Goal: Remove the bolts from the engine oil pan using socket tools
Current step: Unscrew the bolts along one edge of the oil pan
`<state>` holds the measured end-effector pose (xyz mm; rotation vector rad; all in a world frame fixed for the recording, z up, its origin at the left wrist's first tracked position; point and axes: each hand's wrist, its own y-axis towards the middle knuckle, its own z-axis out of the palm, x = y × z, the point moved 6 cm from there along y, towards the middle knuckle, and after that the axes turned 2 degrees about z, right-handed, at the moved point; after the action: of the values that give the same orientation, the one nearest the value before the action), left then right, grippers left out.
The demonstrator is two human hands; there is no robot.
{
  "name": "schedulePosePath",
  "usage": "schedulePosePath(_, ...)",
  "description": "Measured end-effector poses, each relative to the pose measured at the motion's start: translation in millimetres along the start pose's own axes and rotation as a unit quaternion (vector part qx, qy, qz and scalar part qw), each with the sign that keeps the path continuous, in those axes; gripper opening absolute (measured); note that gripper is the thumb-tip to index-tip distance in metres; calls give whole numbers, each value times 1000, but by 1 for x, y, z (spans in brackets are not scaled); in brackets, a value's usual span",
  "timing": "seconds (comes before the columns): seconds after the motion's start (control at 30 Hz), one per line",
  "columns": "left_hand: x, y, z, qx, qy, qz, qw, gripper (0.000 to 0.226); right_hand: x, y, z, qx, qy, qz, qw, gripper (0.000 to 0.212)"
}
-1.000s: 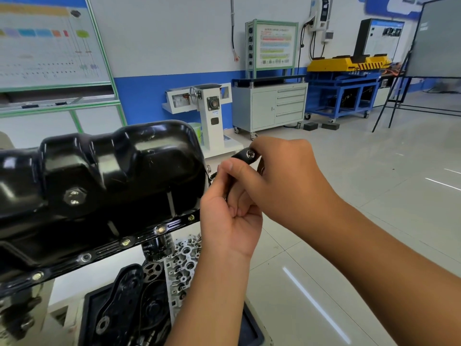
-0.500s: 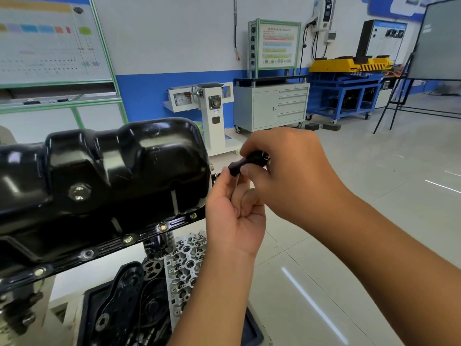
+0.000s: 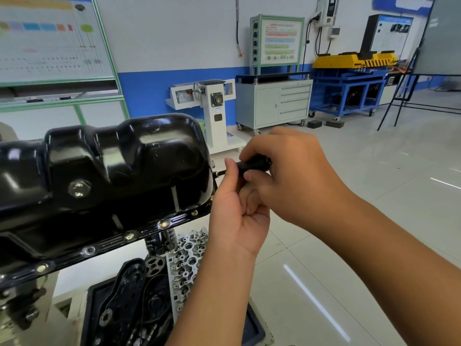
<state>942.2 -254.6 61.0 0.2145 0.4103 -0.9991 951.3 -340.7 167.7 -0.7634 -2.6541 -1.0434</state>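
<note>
White-and-blue wall (image 3: 174, 41), glossy pale tiled floor (image 3: 374, 196) — grey drawer cabinet (image 3: 274, 103), blue workbench (image 3: 349, 93).

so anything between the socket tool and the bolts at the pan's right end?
Nothing visible. The socket tool, held by the right hand and left hand, has its metal tip beside the oil pan end; the bolt there is hidden.

The oil pan (image 3: 112, 166) in front of me is glossy black, streaked with white glare — its flange bolts (image 3: 128, 236) glint brassy silver. The tool handle (image 3: 253, 164) in my fingers is black too, its tip bare metal. Below sits a pale grey cylinder head (image 3: 189, 255). Behind, the wall (image 3: 149, 88) is white over a blue band — a grey cabinet (image 3: 274, 106), a yellow-topped blue bench (image 3: 349, 78).
</note>
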Motion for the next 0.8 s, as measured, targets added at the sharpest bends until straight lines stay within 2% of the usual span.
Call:
schedulePosePath(0.03,-1,0,0,-1,7,5,1000,28,-2,0,0,5,8,1,1000,26)
schedulePosePath(0.13,-5,-3,0,15,-8,18,1000,33,-7,-2,-1,-28,18,39,999,21)
schedulePosePath(0.2,-6,-4,2,35,-12,20,999,38,-12,-3,3,-46,21,72,996,36)
schedulePosePath(0.27,-4,-5,2,43,-13,18,999,36,-13,-3,7,-51,35,72,995,30)
schedulePosePath(0.33,-3,-2,-4,21,-23,20,999,31,-11,-4,7,-50,73,54,995,13)
schedulePosePath(0.43,-6,8,-27,-62,-66,28,996,18,-10,-9,8,-46,109,27,993,19)
schedulePosePath(0.5,-5,15,-43,-110,-86,34,990,36,-11,-11,10,-54,124,25,990,20)
schedulePosePath(0.53,-4,17,-46,-122,-86,42,988,38,-12,-12,11,-58,128,28,990,20)
schedulePosePath(0.6,0,18,-47,-122,-89,62,986,25,-17,-12,12,-62,139,36,988,19)
schedulePosePath(0.8,3,22,-43,-92,-111,67,987,16,-28,-17,13,-56,164,33,984,20)
